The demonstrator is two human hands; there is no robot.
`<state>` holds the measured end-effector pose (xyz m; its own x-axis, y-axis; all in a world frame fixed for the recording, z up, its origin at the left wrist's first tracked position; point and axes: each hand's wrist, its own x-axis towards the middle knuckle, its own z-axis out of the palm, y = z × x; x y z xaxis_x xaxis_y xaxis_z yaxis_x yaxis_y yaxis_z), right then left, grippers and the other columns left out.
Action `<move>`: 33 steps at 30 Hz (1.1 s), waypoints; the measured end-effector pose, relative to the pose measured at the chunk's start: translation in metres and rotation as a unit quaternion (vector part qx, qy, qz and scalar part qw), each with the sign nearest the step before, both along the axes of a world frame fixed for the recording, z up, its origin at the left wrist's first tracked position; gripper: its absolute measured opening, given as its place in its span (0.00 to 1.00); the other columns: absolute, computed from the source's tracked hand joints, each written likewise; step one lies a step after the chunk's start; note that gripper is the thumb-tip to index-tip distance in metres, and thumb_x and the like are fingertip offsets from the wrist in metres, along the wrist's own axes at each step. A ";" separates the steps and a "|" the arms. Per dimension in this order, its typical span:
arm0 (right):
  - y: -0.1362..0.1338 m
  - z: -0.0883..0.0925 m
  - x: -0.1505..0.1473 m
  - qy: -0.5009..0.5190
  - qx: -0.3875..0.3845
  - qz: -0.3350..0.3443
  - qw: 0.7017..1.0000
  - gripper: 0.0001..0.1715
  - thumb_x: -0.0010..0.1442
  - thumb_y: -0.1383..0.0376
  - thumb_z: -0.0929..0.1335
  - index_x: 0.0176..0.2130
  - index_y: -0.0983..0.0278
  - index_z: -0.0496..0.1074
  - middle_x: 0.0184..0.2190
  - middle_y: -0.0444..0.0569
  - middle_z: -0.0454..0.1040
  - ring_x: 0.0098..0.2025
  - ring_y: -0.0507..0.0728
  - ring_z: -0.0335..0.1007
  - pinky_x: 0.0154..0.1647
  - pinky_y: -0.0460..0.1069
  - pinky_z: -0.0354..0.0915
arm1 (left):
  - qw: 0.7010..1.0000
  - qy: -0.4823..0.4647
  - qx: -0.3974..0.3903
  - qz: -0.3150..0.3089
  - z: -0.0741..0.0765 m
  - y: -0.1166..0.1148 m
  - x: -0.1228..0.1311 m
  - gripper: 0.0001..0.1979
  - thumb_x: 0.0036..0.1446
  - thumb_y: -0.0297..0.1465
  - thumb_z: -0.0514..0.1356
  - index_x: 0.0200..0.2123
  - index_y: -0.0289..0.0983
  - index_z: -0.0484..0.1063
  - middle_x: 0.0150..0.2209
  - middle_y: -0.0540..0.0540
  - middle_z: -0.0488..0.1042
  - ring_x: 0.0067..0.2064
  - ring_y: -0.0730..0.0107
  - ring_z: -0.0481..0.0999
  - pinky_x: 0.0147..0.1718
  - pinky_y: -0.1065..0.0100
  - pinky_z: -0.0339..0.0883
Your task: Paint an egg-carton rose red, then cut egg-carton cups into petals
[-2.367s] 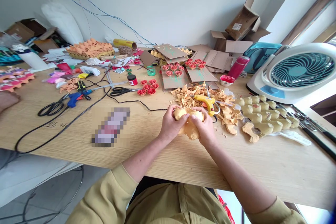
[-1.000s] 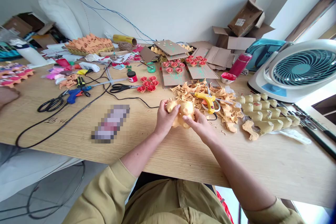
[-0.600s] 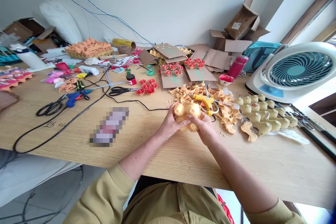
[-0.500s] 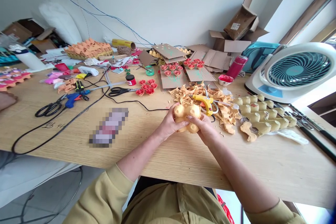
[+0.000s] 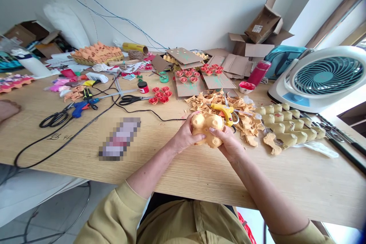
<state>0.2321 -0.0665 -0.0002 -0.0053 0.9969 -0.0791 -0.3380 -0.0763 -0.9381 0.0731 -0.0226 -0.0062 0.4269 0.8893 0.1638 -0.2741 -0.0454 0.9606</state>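
Both of my hands grip a tan piece of egg carton (image 5: pixel 207 127) just above the wooden table (image 5: pixel 200 171). My left hand (image 5: pixel 184 137) wraps its fingers round the piece's left side. My right hand (image 5: pixel 228 143) clasps its right and lower side, thumb on the front. Just behind the piece lie a yellow glue gun (image 5: pixel 224 111) and a heap of torn carton scraps (image 5: pixel 243 116). A strip of carton cups (image 5: pixel 286 126) rests to the right.
A white and teal fan (image 5: pixel 323 78) stands at the right. Red paper roses (image 5: pixel 161 94), a small red jar (image 5: pixel 143 87), two pairs of black scissors (image 5: pixel 55 118), a blue glue gun (image 5: pixel 81 106) and black cables lie to the left. Cardboard boxes (image 5: pixel 257 34) line the wall.
My hands have turned and shifted the carton piece between them, lifting it, then bringing it back slightly right and nearer. Nothing else on the table has moved.
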 end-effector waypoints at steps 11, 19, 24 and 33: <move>-0.001 0.002 0.001 -0.016 0.015 -0.010 1.000 0.30 0.44 0.49 0.78 0.45 0.60 0.78 0.41 0.52 0.82 0.45 0.65 0.78 0.45 0.59 0.76 | 1.000 -0.005 0.000 -0.015 0.006 -0.003 -0.001 0.42 0.38 0.32 0.74 0.58 0.41 0.66 0.58 0.38 0.73 0.59 0.51 0.73 0.54 0.56 0.72; -0.004 0.003 0.003 0.063 -0.013 0.011 0.998 0.36 0.44 0.54 0.79 0.52 0.60 0.75 0.42 0.51 0.83 0.45 0.64 0.79 0.46 0.55 0.76 | 0.997 -0.019 0.010 -0.069 0.000 0.000 -0.003 0.47 0.42 0.33 0.73 0.65 0.40 0.59 0.62 0.36 0.67 0.64 0.44 0.67 0.61 0.50 0.64; -0.004 0.004 0.007 0.097 -0.034 0.037 0.994 0.39 0.44 0.57 0.80 0.54 0.59 0.73 0.42 0.50 0.83 0.42 0.62 0.80 0.43 0.53 0.77 | 0.996 -0.008 0.004 -0.094 -0.001 0.001 -0.007 0.49 0.43 0.34 0.72 0.67 0.43 0.55 0.64 0.39 0.65 0.66 0.46 0.63 0.63 0.51 0.60; -0.006 0.001 0.004 0.133 -0.022 0.072 0.988 0.37 0.44 0.52 0.79 0.53 0.55 0.73 0.43 0.49 0.82 0.42 0.62 0.80 0.40 0.53 0.79 | 0.988 -0.055 -0.013 -0.146 0.003 -0.002 -0.009 0.49 0.45 0.33 0.73 0.68 0.49 0.56 0.65 0.42 0.65 0.66 0.49 0.65 0.63 0.50 0.59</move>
